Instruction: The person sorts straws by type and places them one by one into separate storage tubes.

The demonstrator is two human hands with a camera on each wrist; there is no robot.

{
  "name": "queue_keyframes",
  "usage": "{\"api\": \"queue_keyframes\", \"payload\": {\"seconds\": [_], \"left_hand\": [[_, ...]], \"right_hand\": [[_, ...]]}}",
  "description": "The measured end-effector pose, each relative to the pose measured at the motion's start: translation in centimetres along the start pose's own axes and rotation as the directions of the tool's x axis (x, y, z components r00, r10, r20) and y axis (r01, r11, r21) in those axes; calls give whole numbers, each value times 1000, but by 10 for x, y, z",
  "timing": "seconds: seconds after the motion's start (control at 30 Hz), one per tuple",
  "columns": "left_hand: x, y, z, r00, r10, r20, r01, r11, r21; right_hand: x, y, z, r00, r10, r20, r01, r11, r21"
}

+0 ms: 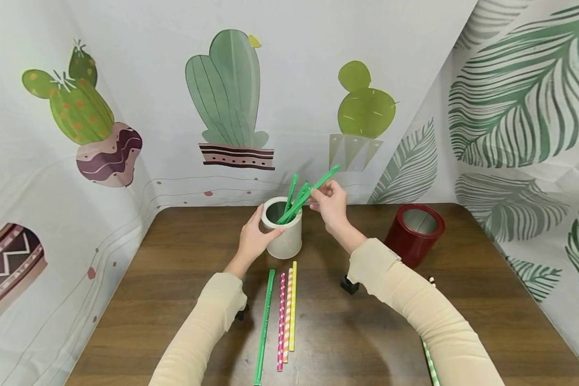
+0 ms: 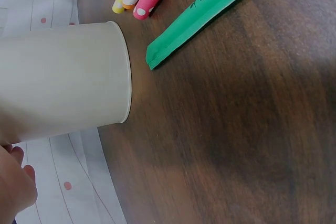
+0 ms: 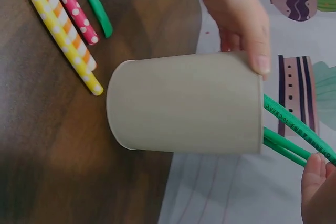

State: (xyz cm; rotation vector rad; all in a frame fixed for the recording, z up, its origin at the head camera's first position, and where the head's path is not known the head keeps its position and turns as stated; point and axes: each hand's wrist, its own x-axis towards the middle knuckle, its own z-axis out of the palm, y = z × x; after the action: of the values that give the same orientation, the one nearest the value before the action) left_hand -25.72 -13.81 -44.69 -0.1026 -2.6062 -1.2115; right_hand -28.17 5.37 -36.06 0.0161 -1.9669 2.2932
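Observation:
Near the back of the table stands a cream-coloured can [image 1: 286, 244]. My left hand [image 1: 253, 237] grips it at the left side of its rim, thumb across the front. Several green wrapped straws [image 1: 292, 188] lean out of the can's mouth. My right hand [image 1: 333, 206] pinches a green wrapped straw [image 1: 329, 174] over the right of the rim; its lower end is in the can. In the right wrist view the right fingertips [image 3: 315, 169] lie against the green straws [image 3: 302, 129] beyond the rim. The can's base [image 2: 126, 72] fills much of the left wrist view.
In front of the can lie a green wrapped straw [image 1: 265, 327], a pink dotted straw [image 1: 281, 321], an orange striped straw [image 1: 287, 316] and a yellow straw [image 1: 293, 305]. A dark red can [image 1: 410, 241] stands at the right. A green patterned straw [image 1: 430, 362] lies partly under the right sleeve.

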Motion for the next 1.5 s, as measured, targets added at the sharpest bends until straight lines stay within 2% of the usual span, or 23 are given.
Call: {"api": "queue_keyframes", "payload": {"seconds": [0.4,0.8,1.07,1.5], "left_hand": [[0,1,0,1000,-19,14,19,1000,-4],[0,-1,0,1000,-17,16,17,1000,-14],[0,-1,1,1000,-20,13,20,1000,-13],[0,-2,1,1000,-11,11,11,1000,-19]], "right_hand": [[-5,25,9,1000,27,-1,-27,989,-149],[-9,40,11,1000,23,9,-21,978,-208],[-9,46,12,999,43,11,-40,972,-231],[-11,49,12,995,86,45,-66,937,-343]]}}
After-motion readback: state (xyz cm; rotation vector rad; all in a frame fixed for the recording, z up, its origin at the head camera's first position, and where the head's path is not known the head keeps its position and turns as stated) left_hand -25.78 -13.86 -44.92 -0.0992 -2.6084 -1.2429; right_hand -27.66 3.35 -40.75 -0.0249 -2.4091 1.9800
